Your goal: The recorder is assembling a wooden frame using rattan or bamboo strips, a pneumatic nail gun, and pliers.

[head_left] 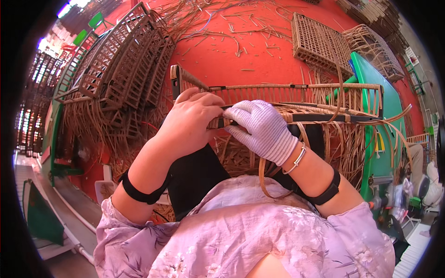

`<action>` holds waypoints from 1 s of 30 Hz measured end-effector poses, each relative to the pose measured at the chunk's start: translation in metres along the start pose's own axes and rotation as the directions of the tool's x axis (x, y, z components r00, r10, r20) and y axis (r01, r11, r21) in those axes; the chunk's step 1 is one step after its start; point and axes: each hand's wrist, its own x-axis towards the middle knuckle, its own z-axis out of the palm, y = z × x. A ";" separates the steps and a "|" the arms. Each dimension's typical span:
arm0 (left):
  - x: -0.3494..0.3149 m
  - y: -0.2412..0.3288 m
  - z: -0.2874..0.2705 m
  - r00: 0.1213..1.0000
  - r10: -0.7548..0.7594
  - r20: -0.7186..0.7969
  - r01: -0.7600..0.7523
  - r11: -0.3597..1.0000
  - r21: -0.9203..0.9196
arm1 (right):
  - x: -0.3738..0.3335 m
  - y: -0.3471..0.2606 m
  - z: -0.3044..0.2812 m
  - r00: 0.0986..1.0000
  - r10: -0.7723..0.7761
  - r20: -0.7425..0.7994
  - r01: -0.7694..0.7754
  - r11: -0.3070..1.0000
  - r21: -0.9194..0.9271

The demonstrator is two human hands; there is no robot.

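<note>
In front of me a long wicker frame (278,86) with black rails and brown woven strips lies across my lap. My bare left hand (191,121) is closed over the near rail toward its left end, fingertips curled down. Close beside it, my right hand (260,129), in a pale knitted glove, pinches at the same rail; the fingertips of the two hands almost meet. What lies between the fingertips is hidden. A loose wicker strip (262,178) hangs from beneath the gloved hand and loops toward my lap. Longer strips (402,113) trail off the frame's right end.
Stacked wicker frames (123,60) stand at the left, with strips hanging below. Woven panels (321,41) lie at the far right on the red floor (208,58), among scattered strip scraps. A green board (387,102) rises right of the frame. A person's leg (416,162) shows at the right.
</note>
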 end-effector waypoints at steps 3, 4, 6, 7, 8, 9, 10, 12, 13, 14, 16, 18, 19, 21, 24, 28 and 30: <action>-0.002 0.005 -0.001 0.997 -0.018 -0.076 0.019 1.000 0.011 | 0.000 0.000 0.001 0.999 -0.034 -0.007 0.034 0.999 0.022; -0.003 0.010 -0.003 0.990 -0.038 -0.134 0.038 0.999 0.002 | 0.001 -0.001 0.001 1.000 -0.015 0.007 0.015 1.000 0.023; -0.007 0.027 -0.006 0.965 -0.082 -0.250 0.091 0.996 0.025 | 0.001 -0.001 0.001 1.000 0.004 0.017 -0.005 1.000 0.026; -0.010 0.036 -0.005 0.924 -0.117 -0.364 0.140 0.989 0.038 | 0.000 0.000 0.001 0.999 0.020 0.026 -0.021 0.999 0.034; -0.016 0.040 -0.001 0.928 -0.105 -0.358 0.127 0.991 0.038 | -0.002 0.002 0.000 0.999 0.041 0.034 -0.042 0.998 0.040; -0.025 0.044 0.003 0.926 -0.128 -0.355 0.137 0.991 -0.001 | -0.002 0.004 0.000 0.998 0.055 0.028 -0.055 0.998 0.033; -0.036 0.048 0.007 0.923 -0.157 -0.352 0.154 0.987 -0.037 | -0.002 0.002 -0.001 0.998 0.058 0.038 -0.060 0.998 0.034; -0.054 0.055 0.027 0.923 -0.293 -0.250 0.212 0.929 -0.305 | -0.001 0.001 -0.001 0.997 0.065 0.049 -0.067 0.997 0.044; -0.058 0.058 0.035 0.889 -0.448 -0.090 0.330 0.765 -0.552 | 0.001 0.000 0.000 0.996 0.063 0.064 -0.065 0.997 0.042; -0.061 0.057 0.044 0.860 -0.508 0.050 0.409 0.627 -0.663 | 0.002 0.000 -0.001 0.995 0.060 0.075 -0.063 0.997 0.037; -0.064 0.054 0.075 0.866 -0.496 0.062 0.274 0.369 -0.888 | 0.002 -0.001 -0.002 0.996 0.052 0.073 -0.055 0.997 0.049; -0.055 0.057 0.085 0.870 -0.483 0.094 0.206 0.184 -0.961 | 0.001 0.001 0.000 0.996 0.052 0.074 -0.056 0.997 0.056; -0.051 0.056 0.088 0.881 -0.458 0.122 0.132 -0.011 -0.991 | 0.000 0.002 0.001 0.996 0.051 0.066 -0.055 0.997 0.060; -0.041 0.045 0.088 0.897 -0.423 0.129 0.136 -0.014 -0.991 | 0.000 0.003 0.001 0.997 0.048 0.058 -0.052 0.997 0.063; -0.023 0.035 0.084 0.919 -0.369 0.139 0.138 -0.029 -0.990 | 0.001 0.003 0.001 0.996 0.047 0.076 -0.053 0.996 0.074; -0.014 0.022 0.090 0.894 -0.375 0.245 0.259 -0.012 -0.966 | 0.001 0.004 0.001 0.998 0.035 0.056 -0.039 0.996 0.075; -0.019 0.021 0.092 0.892 -0.385 0.239 0.261 0.006 -0.965 | 0.000 0.004 0.001 0.997 0.041 0.064 -0.046 0.996 0.076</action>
